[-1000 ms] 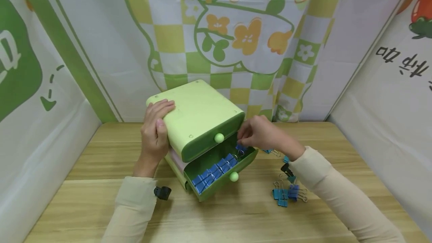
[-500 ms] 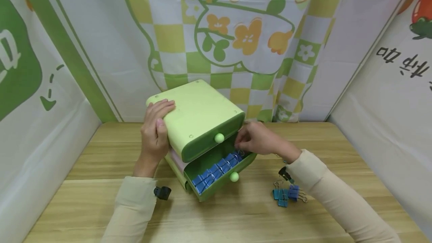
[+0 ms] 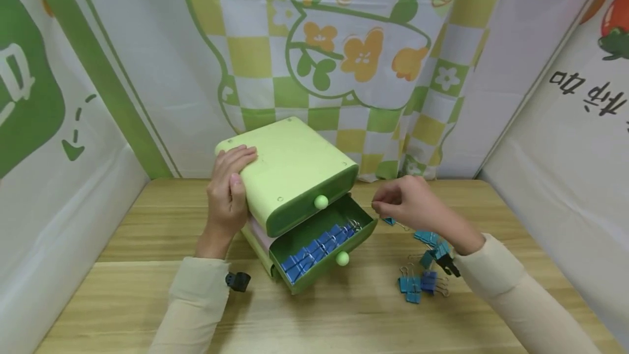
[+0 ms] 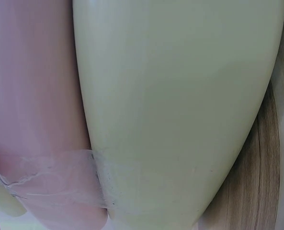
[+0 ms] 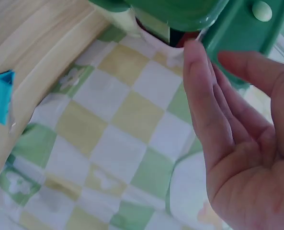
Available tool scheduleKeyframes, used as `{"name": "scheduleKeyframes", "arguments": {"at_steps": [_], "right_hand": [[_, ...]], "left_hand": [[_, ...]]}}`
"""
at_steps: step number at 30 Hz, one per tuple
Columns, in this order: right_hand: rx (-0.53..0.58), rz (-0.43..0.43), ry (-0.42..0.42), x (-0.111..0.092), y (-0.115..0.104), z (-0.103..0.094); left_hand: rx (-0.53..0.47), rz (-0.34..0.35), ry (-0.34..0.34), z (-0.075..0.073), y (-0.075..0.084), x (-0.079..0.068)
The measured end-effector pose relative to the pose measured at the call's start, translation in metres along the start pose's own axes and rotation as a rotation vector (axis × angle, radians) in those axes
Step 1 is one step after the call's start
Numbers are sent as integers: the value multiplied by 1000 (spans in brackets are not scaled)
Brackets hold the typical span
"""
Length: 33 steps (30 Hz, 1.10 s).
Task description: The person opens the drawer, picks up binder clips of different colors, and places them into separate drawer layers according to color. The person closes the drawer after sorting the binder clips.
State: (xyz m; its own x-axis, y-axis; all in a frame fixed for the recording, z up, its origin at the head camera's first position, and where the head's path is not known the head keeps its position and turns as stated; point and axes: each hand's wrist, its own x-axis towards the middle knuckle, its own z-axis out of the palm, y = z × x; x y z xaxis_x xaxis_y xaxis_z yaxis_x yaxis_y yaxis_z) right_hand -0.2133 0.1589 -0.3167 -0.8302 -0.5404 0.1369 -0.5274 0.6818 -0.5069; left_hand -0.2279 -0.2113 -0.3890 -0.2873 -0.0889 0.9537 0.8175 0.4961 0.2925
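Your right hand (image 3: 408, 201) has just come out of the drawer (image 3: 355, 210) that juts from the cabinet (image 3: 295, 160) and now hangs by the cabinet's right side, fingers parted, holding nothing. The blue clips (image 3: 314, 252) lie in a row inside that drawer, so the latest one appears to be stowed. Your left hand (image 3: 226, 190) still rests on the cabinet's left edge, likely steadying it. Loose clips (image 3: 410, 285) remain on the counter (image 3: 319, 324) right of the cabinet, so the filling looks unfinished.
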Motion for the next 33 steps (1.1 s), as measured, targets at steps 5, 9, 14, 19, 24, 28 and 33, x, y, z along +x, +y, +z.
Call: {"name": "scheduleKeyframes", "arguments": {"at_steps": [5, 9, 14, 19, 24, 28, 33], "right_hand": [[5, 92, 61, -32, 7, -12], [-8, 180, 31, -58, 15, -19], [-85, 290, -6, -91, 32, -13], [-115, 396, -29, -111, 49, 1], [-146, 476, -55, -115, 59, 18], [-145, 506, -98, -113, 60, 28], [-124, 544, -149, -114, 61, 36]], "left_hand": [[-5, 0, 8, 3, 0, -1], [-6, 2, 16, 3, 1, -1], [-5, 1, 20, 4, 2, -1], [3, 0, 25, 4, 2, -1], [5, 8, 26, 3, 1, -2], [0, 13, 35, 3, 1, -2], [2, 16, 30, 2, 4, 0]]}}
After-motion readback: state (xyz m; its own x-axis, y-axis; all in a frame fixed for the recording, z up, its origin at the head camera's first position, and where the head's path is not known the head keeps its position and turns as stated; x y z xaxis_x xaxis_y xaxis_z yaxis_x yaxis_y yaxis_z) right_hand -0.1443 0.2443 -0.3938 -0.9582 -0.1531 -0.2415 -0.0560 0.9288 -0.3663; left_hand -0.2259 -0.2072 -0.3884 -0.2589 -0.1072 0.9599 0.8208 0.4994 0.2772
